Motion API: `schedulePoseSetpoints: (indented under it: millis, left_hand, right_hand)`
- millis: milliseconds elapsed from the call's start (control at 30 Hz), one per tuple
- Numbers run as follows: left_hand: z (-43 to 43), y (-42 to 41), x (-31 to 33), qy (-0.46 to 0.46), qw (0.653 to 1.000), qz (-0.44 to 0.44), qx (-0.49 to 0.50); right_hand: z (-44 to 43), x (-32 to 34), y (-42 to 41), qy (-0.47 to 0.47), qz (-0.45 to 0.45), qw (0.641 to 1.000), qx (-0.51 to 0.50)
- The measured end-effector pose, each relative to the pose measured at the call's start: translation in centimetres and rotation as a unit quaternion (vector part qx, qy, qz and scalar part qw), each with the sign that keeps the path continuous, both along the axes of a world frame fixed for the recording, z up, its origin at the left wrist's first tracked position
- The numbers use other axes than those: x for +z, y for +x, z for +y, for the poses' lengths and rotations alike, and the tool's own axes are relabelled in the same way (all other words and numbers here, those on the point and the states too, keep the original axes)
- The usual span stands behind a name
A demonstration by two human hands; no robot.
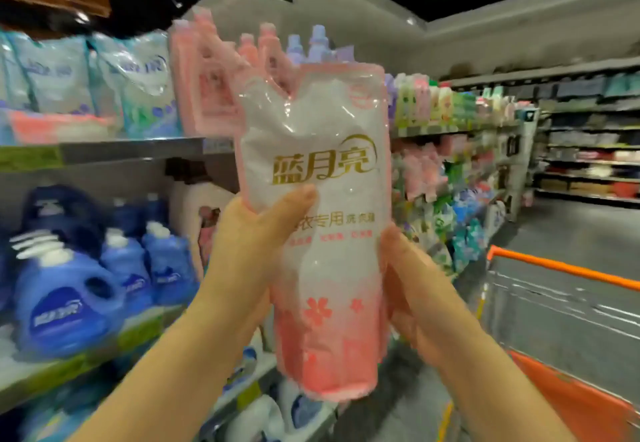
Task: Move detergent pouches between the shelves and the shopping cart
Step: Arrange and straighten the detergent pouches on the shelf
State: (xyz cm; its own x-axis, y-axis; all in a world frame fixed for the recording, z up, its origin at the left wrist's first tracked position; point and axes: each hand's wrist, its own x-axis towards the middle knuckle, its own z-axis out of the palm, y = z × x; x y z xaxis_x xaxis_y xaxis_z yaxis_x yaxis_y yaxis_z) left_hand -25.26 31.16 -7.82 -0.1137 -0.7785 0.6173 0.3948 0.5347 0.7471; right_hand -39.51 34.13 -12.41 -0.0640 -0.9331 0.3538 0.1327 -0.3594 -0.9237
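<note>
Head view: both forearms reach up from the near edge, holding one pink-and-white detergent pouch [322, 199] upright at centre, in the air in front of the shelves [138, 150]. The left hand [256, 244] grips its left edge, thumb laid across the front; the right hand [408, 289] clasps the lower right edge. More pink pouches [204, 88] stand on the upper shelf just behind. An orange-rimmed shopping cart [561, 268] sits low right, with open aisle floor beyond.
</note>
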Motion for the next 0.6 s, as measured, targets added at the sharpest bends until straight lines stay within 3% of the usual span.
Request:
schedulePoseSetpoints:
  millis: [167,333,500,600]
  left_hand:
    - [3.5,-15.6,-7.1,0.109,0.991,-0.018,-0.08]
    - [5.2,-28.9,-15.2,0.262,0.949,-0.085,-0.156]
    - [3.0,-37.4,-25.8,0.395,0.846,-0.203,-0.295]
    - [1.1,-40.0,-33.4,0.495,0.773,-0.235,-0.319]
  right_hand:
    - [9.4,-8.7,-12.1,0.074,-0.005,0.993,-0.088]
    - [14.0,-15.4,-22.1,0.18,-0.062,0.959,-0.211]
    - [13.4,-25.5,-27.1,0.285,-0.214,0.882,-0.307]
    - [11.7,-31.4,-29.3,0.35,-0.249,0.833,-0.35]
